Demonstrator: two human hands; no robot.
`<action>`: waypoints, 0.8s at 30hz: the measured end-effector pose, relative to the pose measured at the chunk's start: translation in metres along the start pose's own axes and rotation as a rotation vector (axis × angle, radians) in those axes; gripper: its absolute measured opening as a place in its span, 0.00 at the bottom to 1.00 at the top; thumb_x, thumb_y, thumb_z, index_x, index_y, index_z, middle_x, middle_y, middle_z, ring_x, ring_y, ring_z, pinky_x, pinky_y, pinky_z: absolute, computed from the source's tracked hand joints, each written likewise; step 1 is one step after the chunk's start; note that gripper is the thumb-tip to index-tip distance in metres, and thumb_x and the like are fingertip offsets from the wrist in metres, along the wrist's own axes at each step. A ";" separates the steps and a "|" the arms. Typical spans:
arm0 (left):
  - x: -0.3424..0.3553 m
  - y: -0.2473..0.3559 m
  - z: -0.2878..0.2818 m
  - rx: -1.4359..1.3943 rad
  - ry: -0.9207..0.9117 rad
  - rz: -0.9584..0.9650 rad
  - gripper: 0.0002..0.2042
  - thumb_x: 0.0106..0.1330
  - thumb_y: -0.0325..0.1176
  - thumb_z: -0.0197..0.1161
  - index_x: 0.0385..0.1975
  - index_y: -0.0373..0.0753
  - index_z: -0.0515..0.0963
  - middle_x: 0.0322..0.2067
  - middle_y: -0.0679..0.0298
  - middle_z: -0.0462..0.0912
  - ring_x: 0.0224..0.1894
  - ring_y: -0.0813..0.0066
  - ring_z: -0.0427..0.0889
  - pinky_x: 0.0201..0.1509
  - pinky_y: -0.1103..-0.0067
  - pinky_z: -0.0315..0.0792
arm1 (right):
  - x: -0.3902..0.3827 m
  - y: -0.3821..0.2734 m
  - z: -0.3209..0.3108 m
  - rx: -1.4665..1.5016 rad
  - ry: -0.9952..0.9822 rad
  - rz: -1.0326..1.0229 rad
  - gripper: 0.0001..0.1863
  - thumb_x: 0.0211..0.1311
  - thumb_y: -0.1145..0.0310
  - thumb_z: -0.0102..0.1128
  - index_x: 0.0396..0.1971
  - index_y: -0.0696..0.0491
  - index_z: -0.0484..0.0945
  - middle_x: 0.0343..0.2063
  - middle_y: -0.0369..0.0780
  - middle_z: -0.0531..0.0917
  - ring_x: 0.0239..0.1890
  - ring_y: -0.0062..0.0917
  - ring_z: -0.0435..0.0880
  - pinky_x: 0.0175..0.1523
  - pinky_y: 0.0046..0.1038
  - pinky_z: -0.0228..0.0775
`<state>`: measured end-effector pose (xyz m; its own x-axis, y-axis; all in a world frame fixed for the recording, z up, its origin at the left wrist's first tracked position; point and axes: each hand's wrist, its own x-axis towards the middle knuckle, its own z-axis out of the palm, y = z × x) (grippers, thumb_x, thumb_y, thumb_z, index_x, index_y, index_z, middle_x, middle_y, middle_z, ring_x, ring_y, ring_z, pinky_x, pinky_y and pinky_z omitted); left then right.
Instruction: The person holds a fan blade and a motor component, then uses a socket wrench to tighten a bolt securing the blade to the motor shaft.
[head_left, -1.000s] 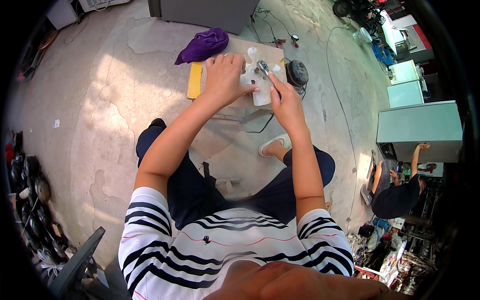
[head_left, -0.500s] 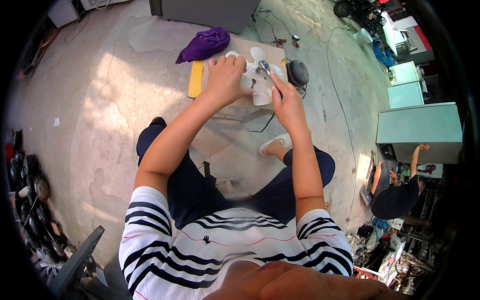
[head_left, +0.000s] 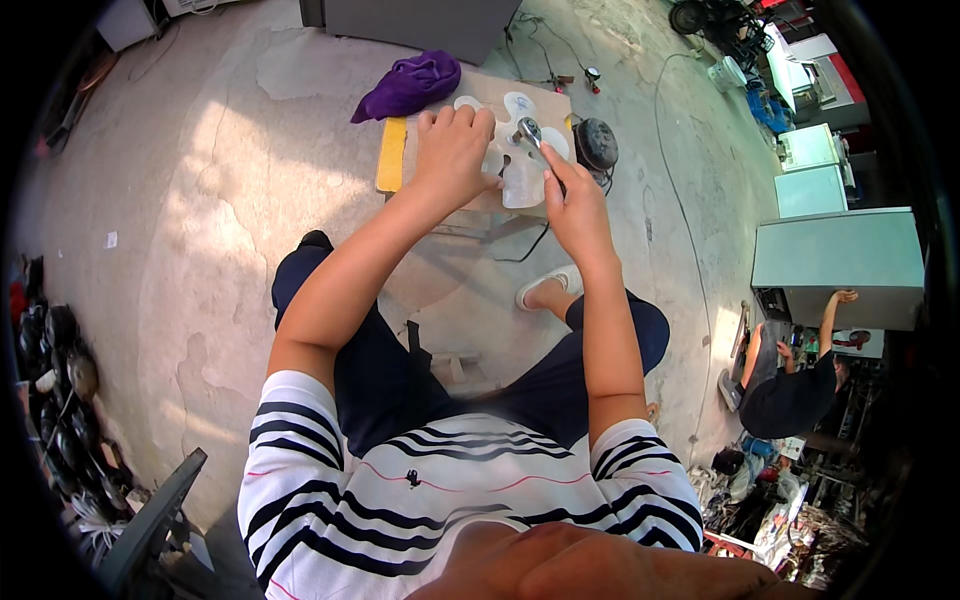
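Observation:
A white plastic fan blade (head_left: 522,184) with several rounded lobes lies on a small low table (head_left: 487,92). My left hand (head_left: 452,150) grips it from the left, fingers curled over one side and thumb against the lower lobe. In my right hand (head_left: 577,203) is a metal ratchet wrench (head_left: 533,134). Its round head sits over the middle of the fan blade, and its handle runs back into my closed fingers. What lies under the ratchet head is hidden.
A purple cloth (head_left: 410,86) rests on the table's far left corner, above a yellow edge strip (head_left: 391,155). Against the right side stands a round black motor-like part (head_left: 596,145). Gauges with hoses (head_left: 592,78) lie beyond. Another person (head_left: 795,395) crouches beside a pale green cabinet (head_left: 840,250).
The fan blade has turned slightly, its upper and lower lobes shifting a little. Both hands keep their grip and have barely moved.

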<state>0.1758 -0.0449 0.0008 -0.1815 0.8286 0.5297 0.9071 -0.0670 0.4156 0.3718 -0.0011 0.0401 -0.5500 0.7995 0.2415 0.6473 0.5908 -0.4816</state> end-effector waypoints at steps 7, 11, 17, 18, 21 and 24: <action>0.027 -0.050 -0.002 0.195 0.235 -0.159 0.25 0.44 0.47 0.78 0.37 0.45 0.71 0.33 0.65 0.76 0.40 0.62 0.74 0.46 0.66 0.59 | 0.000 0.005 0.004 -0.017 0.040 -0.054 0.21 0.65 0.71 0.56 0.58 0.45 0.77 0.29 0.49 0.77 0.33 0.45 0.79 0.40 0.40 0.71; 0.003 0.004 -0.006 -0.007 -0.036 -0.053 0.27 0.42 0.48 0.79 0.38 0.44 0.72 0.35 0.65 0.76 0.41 0.62 0.74 0.46 0.67 0.59 | 0.001 0.006 0.004 0.003 0.058 -0.070 0.21 0.64 0.71 0.56 0.57 0.46 0.77 0.29 0.49 0.77 0.33 0.45 0.79 0.39 0.40 0.71; 0.018 -0.041 -0.002 0.365 0.097 -0.141 0.26 0.42 0.45 0.79 0.38 0.44 0.72 0.37 0.65 0.76 0.42 0.63 0.74 0.47 0.66 0.59 | 0.000 0.001 0.001 0.003 -0.001 -0.032 0.20 0.67 0.72 0.54 0.59 0.48 0.76 0.31 0.47 0.78 0.34 0.41 0.78 0.44 0.36 0.70; 0.026 -0.052 -0.007 0.416 0.180 -0.172 0.26 0.43 0.45 0.78 0.38 0.44 0.72 0.36 0.65 0.76 0.42 0.63 0.74 0.47 0.66 0.59 | 0.000 0.002 0.001 0.001 0.016 -0.047 0.21 0.66 0.72 0.54 0.59 0.47 0.76 0.30 0.47 0.77 0.33 0.42 0.78 0.42 0.37 0.70; 0.022 -0.030 -0.014 0.164 0.167 -0.146 0.25 0.44 0.45 0.78 0.37 0.44 0.72 0.36 0.65 0.76 0.42 0.64 0.74 0.47 0.67 0.59 | 0.001 0.007 0.004 -0.001 0.048 -0.075 0.21 0.65 0.72 0.55 0.58 0.46 0.77 0.28 0.48 0.77 0.32 0.43 0.78 0.39 0.40 0.71; 0.004 0.008 -0.007 -0.028 0.038 -0.028 0.24 0.44 0.45 0.78 0.36 0.44 0.72 0.35 0.65 0.75 0.41 0.64 0.74 0.47 0.67 0.59 | 0.001 0.007 0.004 0.007 0.049 -0.072 0.21 0.65 0.72 0.55 0.58 0.46 0.77 0.28 0.48 0.76 0.32 0.43 0.78 0.39 0.39 0.71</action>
<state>0.1801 -0.0457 0.0115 -0.2210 0.8088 0.5450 0.8905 -0.0605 0.4509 0.3742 0.0033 0.0336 -0.5683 0.7597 0.3162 0.6036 0.6460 -0.4673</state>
